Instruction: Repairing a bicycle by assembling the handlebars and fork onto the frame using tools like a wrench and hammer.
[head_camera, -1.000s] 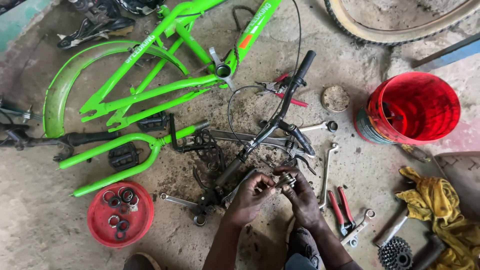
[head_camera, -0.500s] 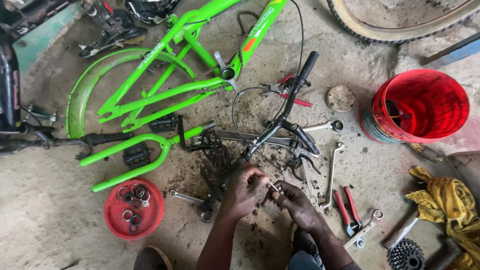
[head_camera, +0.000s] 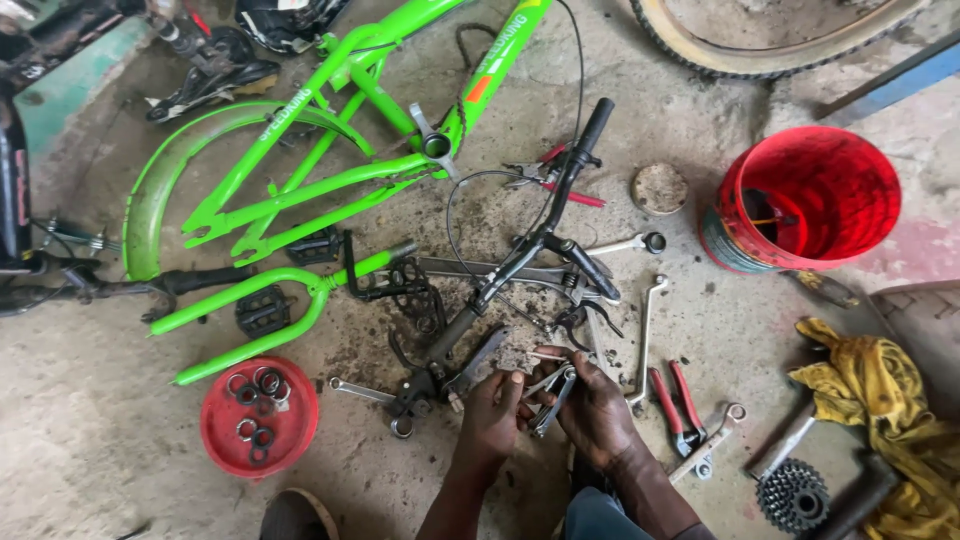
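My left hand (head_camera: 492, 415) and my right hand (head_camera: 592, 408) meet low in the middle of the head view, both gripping a small metal brake caliper (head_camera: 552, 392) between their fingers. Just above them lies a black handlebar (head_camera: 540, 235) with its stem and brake levers, flat on the concrete floor. A lime-green bicycle frame (head_camera: 350, 170) and a green fork (head_camera: 260, 320) lie to the upper left. Spanners (head_camera: 648, 330) rest beside the right hand.
A red lid (head_camera: 215, 440) holding several metal rings sits at lower left. A red bucket (head_camera: 810, 200) stands at right, with a yellow rag (head_camera: 890, 400), red-handled pliers (head_camera: 675, 400) and a cassette sprocket (head_camera: 792, 495) nearby. A tyre (head_camera: 760, 55) lies at top.
The camera has tilted, so the scene shifts slightly right and down. My hands stay together on the brake caliper, turning it a little between the fingers.
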